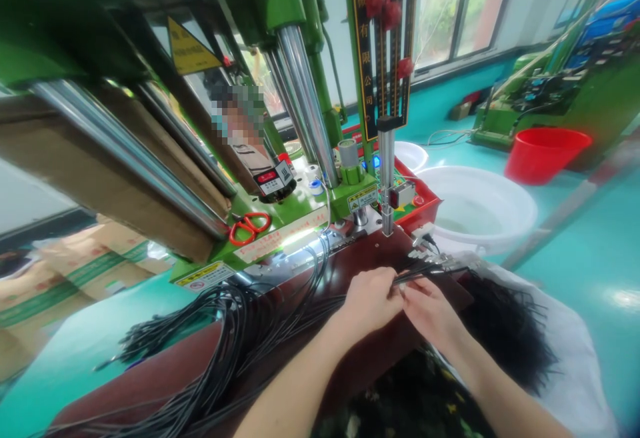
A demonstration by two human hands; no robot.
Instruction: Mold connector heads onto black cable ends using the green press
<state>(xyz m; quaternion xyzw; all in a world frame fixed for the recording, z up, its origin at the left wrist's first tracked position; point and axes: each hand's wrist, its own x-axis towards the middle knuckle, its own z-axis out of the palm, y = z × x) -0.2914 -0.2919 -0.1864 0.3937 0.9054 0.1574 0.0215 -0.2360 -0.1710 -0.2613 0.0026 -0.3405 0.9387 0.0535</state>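
Note:
My left hand (pixel 373 297) is closed around a bundle of thin black cables (pixel 417 274) above the dark red-brown work table (pixel 385 251). Close beside it, almost touching, my right hand (pixel 433 308) pinches the same bundle with its fingers together. The cable ends stick out to the right past both hands. More black cables (pixel 235 331) trail across the table to the left and hang over its edge. A few thin cables run up into the lit gap at the green press (pixel 295 231).
Orange-handled scissors (pixel 249 227) lie on the press. A red control box (pixel 425 208) stands behind the table. At right are a white sack (pixel 575 351) with black strands, a white tub (pixel 525 211) and a red bucket (pixel 545 155). Cardboard boxes (pixel 95 271) stand left.

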